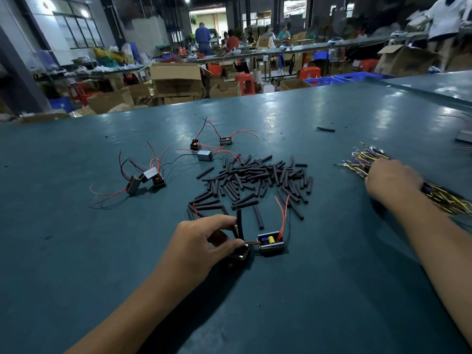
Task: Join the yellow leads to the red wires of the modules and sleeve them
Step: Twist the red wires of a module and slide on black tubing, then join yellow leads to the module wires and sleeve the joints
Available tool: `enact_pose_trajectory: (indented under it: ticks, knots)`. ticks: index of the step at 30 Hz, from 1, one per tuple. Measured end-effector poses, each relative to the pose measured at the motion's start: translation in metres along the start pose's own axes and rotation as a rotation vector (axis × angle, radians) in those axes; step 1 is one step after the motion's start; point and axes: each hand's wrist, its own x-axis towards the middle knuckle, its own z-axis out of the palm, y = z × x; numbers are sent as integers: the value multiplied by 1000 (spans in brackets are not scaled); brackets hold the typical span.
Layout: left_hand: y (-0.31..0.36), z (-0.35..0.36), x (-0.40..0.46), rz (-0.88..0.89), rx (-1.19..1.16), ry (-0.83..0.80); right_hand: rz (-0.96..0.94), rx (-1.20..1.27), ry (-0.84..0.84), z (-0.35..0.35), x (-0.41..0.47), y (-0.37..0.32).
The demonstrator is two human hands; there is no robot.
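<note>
Right now my left hand point(204, 241) is pinching a black sleeve point(239, 224) upright between thumb and fingers, just at six o'clock of the sleeve pile point(258, 180). A module point(240, 253) is lying half under that thumb, and its red wire is running across to a second, open-topped module point(271, 243) sitting just at three o'clock of the grip, its own red wires point(283, 218) standing up toward twelve.

My right hand point(392, 181) is lying palm down on the bundle of yellow leads point(367, 159) out at two o'clock, fingers curled over the strands; I cannot tell whether it is actually gripping any. The bundle is running on under the wrist toward the right edge of the view.

Further out, three modules point(146, 181) are sitting clustered at ten o'clock with red and black wires sprawling, and three more point(204, 149) at twelve, beyond the pile. One stray sleeve point(325, 129) is lying alone at one o'clock.

The green table point(332, 290) is showing bare surface all along my near side and between the two forearms. Its far edge is running across at twelve, with cardboard boxes point(176, 77) beyond.
</note>
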Motion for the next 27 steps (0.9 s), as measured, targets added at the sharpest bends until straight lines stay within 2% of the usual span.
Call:
enact_pose_trajectory:
  ticks: [4,6,8,10,11,14,18,21,27]
  knots:
    - [4,6,1,29,54,32,-40,-9,27,-3,-4,-4]
    - [6,10,2,55,108,69,-119,23,124,-10,-9,-8]
    - [9,13,4,81,169,84,-274,208,252,-20,-17,-16]
    - [10,14,6,102,232,84,-446,551,269,-30,-32,-28]
    - [10,14,6,106,255,90,-503,755,193,-35,-42,-36]
    - [8,13,8,96,303,124,-539,1283,-195,-36,-73,-58]
    - [10,14,6,54,298,151,-484,1503,-469,-30,-97,-73]
    - [10,12,2,33,251,155,-431,1594,-551,-29,-106,-78]
    - [6,4,1,79,263,107,-411,1664,-554,-31,-111,-80]
